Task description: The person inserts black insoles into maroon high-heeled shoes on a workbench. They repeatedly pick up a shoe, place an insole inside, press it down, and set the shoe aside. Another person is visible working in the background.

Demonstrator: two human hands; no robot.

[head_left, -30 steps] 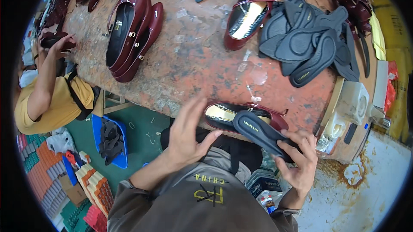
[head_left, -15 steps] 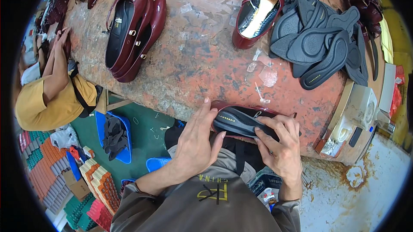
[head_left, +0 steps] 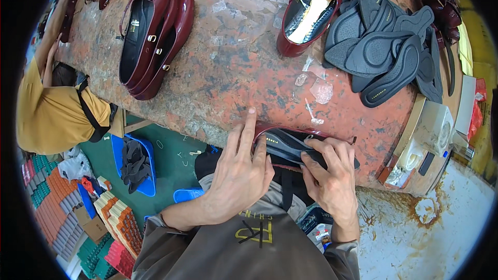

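A dark red patent shoe (head_left: 328,134) lies sideways at the table's near edge, its heel end toward my left hand (head_left: 239,168). Inside it sits a dark grey insole (head_left: 287,145) with gold lettering at the heel. My left hand is open, its index finger stretched out past the heel, the other fingertips touching the heel end of the insole and shoe. With thumb and fingers my right hand (head_left: 333,173) pinches the insole around its middle, partly hiding the front of the shoe.
Several grey insoles (head_left: 386,46) are heaped at the right, beside another red shoe (head_left: 295,46). Red buckled shoes (head_left: 155,46) stand at the left. A box (head_left: 428,134) with tape is on the right edge. A co-worker in a yellow shirt (head_left: 65,116) sits left, near a blue bin (head_left: 150,173).
My left hand has moved in over the heel, its fingers now covering part of the lettering. My right hand keeps its pinch. The co-worker's arm has reached farther out.
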